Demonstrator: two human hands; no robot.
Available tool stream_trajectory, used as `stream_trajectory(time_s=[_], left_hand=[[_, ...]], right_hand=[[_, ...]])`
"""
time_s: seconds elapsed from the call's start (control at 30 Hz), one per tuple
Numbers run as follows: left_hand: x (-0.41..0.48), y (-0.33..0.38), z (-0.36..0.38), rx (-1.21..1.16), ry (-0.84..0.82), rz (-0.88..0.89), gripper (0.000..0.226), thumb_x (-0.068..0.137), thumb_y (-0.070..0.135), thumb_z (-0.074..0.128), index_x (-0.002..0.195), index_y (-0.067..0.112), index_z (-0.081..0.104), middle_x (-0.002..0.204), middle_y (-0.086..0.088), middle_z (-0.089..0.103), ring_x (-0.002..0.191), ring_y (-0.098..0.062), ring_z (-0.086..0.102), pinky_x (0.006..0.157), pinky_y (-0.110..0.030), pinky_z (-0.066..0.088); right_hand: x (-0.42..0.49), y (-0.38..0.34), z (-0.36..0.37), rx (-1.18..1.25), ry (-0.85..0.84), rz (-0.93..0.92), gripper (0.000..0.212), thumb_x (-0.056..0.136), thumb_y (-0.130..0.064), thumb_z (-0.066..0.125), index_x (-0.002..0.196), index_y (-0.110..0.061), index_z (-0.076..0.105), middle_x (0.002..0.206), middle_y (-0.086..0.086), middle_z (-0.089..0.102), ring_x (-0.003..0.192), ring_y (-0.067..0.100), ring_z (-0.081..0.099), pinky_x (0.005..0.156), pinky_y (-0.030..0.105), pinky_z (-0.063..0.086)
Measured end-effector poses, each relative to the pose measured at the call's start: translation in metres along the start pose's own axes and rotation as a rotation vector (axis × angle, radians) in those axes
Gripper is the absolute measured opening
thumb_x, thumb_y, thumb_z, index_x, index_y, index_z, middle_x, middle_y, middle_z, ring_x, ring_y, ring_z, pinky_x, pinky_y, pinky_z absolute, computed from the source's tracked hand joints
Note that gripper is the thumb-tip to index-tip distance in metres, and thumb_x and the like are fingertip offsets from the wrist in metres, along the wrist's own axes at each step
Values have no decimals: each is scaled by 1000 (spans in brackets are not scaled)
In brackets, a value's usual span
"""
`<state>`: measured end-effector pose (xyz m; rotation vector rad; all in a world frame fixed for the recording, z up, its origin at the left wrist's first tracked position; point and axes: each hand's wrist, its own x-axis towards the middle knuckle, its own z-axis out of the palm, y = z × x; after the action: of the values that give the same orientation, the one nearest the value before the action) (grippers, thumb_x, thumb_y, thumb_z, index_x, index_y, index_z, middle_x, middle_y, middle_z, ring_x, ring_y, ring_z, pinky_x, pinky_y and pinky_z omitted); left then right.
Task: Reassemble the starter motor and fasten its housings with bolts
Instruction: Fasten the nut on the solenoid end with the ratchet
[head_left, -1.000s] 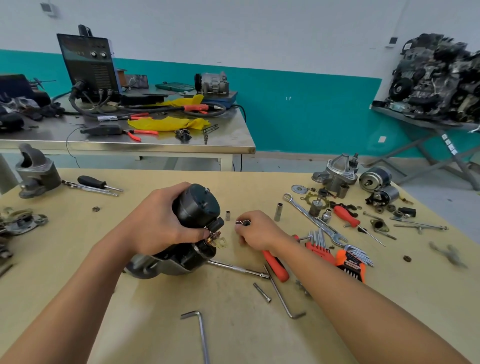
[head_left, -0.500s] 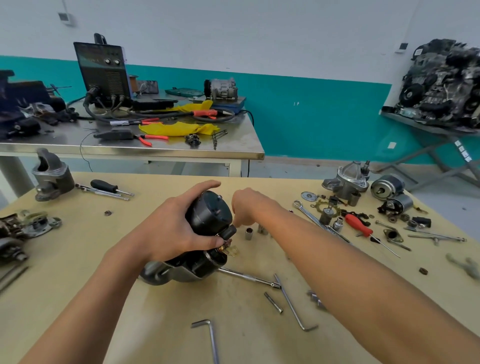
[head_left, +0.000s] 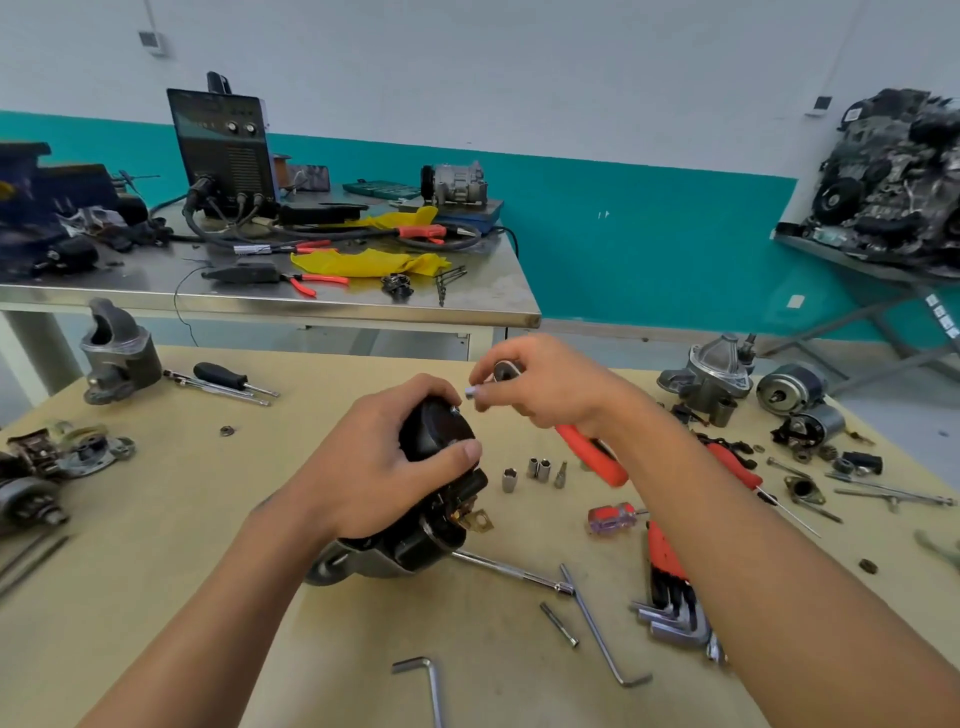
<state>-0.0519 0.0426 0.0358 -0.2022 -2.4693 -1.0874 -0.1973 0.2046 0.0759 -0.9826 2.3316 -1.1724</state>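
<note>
A black starter motor (head_left: 434, 514) with a grey nose housing lies tilted on the tan table (head_left: 156, 597). My left hand (head_left: 379, 462) grips its black rear end cap, where a small bolt head (head_left: 455, 410) shows. My right hand (head_left: 545, 387) holds a red-handled ratchet (head_left: 587, 447) just above and right of the cap. Its silver head sits under my fingers and a small socket (head_left: 471, 392) points at the bolt. Whether the socket touches the bolt is unclear.
Loose sockets (head_left: 537, 470), a long extension bar (head_left: 514, 571), hex keys (head_left: 670, 597) and an L-key (head_left: 426, 680) lie near the motor. Other starter parts (head_left: 727, 374) sit at the right, a grey housing (head_left: 117, 353) at the left. A steel bench (head_left: 260, 291) stands behind.
My right hand lifted the red ratchet off the table and brought it up to the motor's end cap. My left hand shifted higher onto the cap.
</note>
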Motion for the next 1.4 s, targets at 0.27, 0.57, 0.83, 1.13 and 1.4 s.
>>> stream_trajectory(time_s=[0.27,0.57,0.83,1.13,1.4], left_hand=[[-3,10,17,29,188,85,23,90,49,53,106,35,62,93,13,65,86,-14,63,73,-45,53],[-1,11,19,-30,225,63,25,96,48,50,96,24,59,80,6,63,74,-19,60,65,-50,52],[-1,15,18,-24,233,81,15,92,44,57,93,29,59,80,12,64,74,-16,60,64,-44,53],[-3,18,22,70,306,33,14,92,39,54,96,27,61,83,13,65,78,-12,61,68,-44,53],[-4,22,19,123,219,8,11,97,37,52,96,27,57,85,12,63,80,-13,60,71,-45,52]], right_hand=[[-52,3,24,613,18,-149,13,95,-12,65,105,-3,66,63,4,64,38,6,38,35,17,26],[-57,9,52,955,-6,-95,10,96,-9,62,98,-8,71,70,2,59,48,5,41,36,14,30],[-63,-2,59,656,166,-109,23,87,3,55,78,-5,74,58,6,37,44,9,28,38,19,21],[-64,-11,45,701,113,-58,68,83,-60,44,124,-8,59,72,4,56,55,9,40,49,24,30],[-46,-28,41,365,131,-314,124,55,-104,26,158,-37,8,96,2,53,65,-11,52,63,10,40]])
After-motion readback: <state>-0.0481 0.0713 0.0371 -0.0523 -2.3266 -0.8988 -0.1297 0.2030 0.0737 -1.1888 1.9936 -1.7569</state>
